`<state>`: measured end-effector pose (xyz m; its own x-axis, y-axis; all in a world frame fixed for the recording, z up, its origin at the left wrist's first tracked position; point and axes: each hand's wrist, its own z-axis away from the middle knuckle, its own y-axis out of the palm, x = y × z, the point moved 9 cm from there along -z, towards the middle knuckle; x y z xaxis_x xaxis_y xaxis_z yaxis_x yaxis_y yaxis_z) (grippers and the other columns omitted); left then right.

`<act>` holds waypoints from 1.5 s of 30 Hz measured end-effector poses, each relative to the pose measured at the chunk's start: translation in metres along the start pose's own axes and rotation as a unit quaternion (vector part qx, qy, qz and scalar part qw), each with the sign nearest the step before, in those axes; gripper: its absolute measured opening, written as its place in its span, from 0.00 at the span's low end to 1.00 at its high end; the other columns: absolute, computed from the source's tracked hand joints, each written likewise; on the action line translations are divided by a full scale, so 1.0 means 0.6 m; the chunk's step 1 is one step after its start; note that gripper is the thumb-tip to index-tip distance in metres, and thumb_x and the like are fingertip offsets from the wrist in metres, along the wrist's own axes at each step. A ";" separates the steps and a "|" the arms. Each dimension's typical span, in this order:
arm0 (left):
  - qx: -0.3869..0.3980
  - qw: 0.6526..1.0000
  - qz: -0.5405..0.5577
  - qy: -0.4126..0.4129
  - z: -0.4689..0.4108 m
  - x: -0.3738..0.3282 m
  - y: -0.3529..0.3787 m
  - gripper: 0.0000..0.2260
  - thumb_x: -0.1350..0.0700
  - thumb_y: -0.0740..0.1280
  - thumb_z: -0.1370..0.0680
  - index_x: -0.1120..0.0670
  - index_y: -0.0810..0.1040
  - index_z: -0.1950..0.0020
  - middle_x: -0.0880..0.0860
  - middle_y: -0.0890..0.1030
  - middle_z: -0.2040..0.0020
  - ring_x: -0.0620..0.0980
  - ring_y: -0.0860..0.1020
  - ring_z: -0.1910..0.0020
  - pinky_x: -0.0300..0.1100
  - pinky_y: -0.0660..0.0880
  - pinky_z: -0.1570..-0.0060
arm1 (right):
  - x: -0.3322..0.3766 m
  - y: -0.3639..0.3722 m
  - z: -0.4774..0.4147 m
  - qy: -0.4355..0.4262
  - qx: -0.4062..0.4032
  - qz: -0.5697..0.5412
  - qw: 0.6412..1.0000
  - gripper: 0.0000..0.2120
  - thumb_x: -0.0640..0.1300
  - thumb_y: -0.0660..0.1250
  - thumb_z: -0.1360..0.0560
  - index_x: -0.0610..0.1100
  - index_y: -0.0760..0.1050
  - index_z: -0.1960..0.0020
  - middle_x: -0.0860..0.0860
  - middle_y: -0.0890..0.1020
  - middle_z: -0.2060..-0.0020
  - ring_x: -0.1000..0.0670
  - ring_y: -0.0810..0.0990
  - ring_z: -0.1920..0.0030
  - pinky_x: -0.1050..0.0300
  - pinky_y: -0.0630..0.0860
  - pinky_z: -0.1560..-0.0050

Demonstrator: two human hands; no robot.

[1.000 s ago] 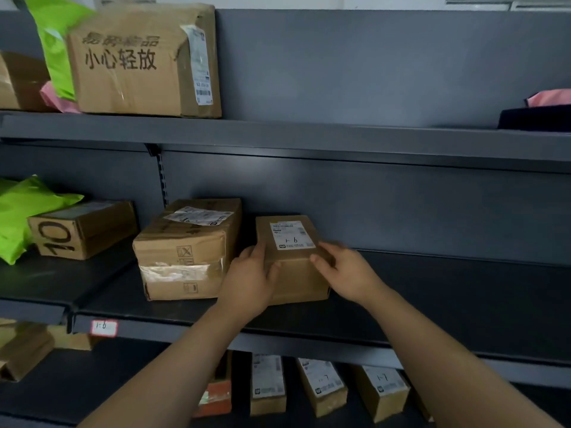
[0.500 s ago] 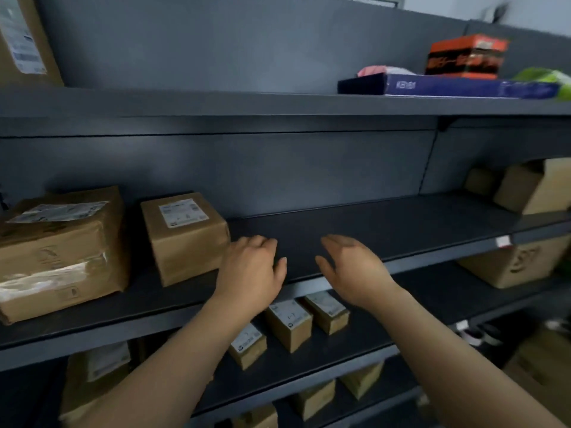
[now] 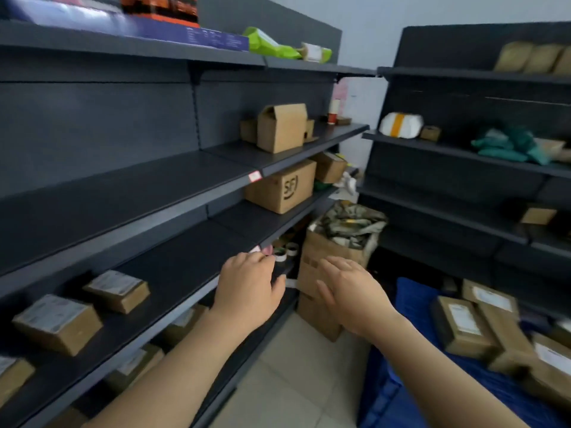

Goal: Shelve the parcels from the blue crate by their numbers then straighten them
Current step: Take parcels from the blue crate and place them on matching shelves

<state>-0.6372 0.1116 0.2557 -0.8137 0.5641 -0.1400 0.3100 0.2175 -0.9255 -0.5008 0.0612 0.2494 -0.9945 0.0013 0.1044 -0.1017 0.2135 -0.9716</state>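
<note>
The blue crate [image 3: 411, 307] sits on the floor at the lower right and holds several brown cardboard parcels [image 3: 463, 329] with white labels. Small labelled parcels [image 3: 57, 322] lie on the dark shelf [image 3: 173, 273] at the lower left. My left hand [image 3: 248, 291] hovers over the front edge of that shelf, fingers relaxed, holding nothing. My right hand [image 3: 352, 293] hangs in the air beside it, palm down and empty, to the left of the crate.
A tall open carton [image 3: 327, 273] stuffed with crumpled packing stands on the floor beyond my hands. An SF box [image 3: 282, 188] and other cartons [image 3: 282, 128] sit on upper shelves. A second shelf unit [image 3: 469, 156] stands to the right. Light floor tiles [image 3: 296, 375] lie below.
My hands have let go of the small parcel on the shelf and drawn back empty. The view has swung right and down, bringing the blue crate into sight.
</note>
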 end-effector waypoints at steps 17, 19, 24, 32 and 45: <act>0.177 0.958 0.072 0.214 -0.121 -0.520 0.350 0.19 0.43 0.56 0.20 0.52 0.76 0.38 0.49 0.78 0.43 0.51 0.75 0.43 0.45 0.69 0.42 | -0.572 0.090 0.301 0.346 0.081 -0.029 0.934 0.24 0.54 0.54 0.19 0.44 0.62 0.28 0.50 0.67 0.29 0.49 0.64 0.30 0.56 0.63 0.31; 0.193 0.953 0.068 0.222 -0.154 -0.550 0.393 0.19 0.43 0.56 0.20 0.53 0.75 0.38 0.49 0.78 0.42 0.51 0.75 0.43 0.45 0.69 0.42 | -0.625 0.104 0.300 0.370 0.085 -0.034 0.924 0.22 0.53 0.54 0.19 0.43 0.64 0.30 0.49 0.69 0.31 0.49 0.66 0.31 0.56 0.64 0.32; 0.228 0.941 0.072 0.241 -0.245 -0.614 0.487 0.20 0.43 0.56 0.20 0.53 0.74 0.35 0.50 0.78 0.40 0.51 0.75 0.42 0.46 0.71 0.41 | -0.752 0.143 0.279 0.428 0.071 -0.063 0.899 0.22 0.53 0.56 0.19 0.44 0.64 0.29 0.50 0.68 0.30 0.50 0.65 0.31 0.57 0.64 0.33; 0.291 0.919 0.088 0.250 -0.341 -0.703 0.645 0.26 0.44 0.56 0.20 0.54 0.61 0.25 0.51 0.69 0.30 0.50 0.69 0.33 0.43 0.69 0.35 | -0.920 0.256 0.262 0.506 0.073 -0.113 0.852 0.27 0.54 0.56 0.20 0.47 0.55 0.24 0.51 0.59 0.25 0.51 0.55 0.25 0.55 0.59 0.28; 0.398 0.896 0.093 0.174 -0.359 -0.822 0.981 0.32 0.44 0.58 0.20 0.56 0.49 0.22 0.54 0.61 0.24 0.52 0.62 0.28 0.44 0.66 0.32 | -1.165 0.522 0.236 0.479 0.169 -0.167 0.845 0.29 0.50 0.52 0.18 0.43 0.45 0.23 0.49 0.50 0.23 0.49 0.48 0.24 0.57 0.52 0.27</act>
<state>0.0526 0.1326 -0.1442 -0.5387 0.7761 -0.3279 -0.1376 -0.4650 -0.8745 0.1591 -0.0109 -0.1581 -0.4509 0.8205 0.3515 -0.5350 0.0669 -0.8422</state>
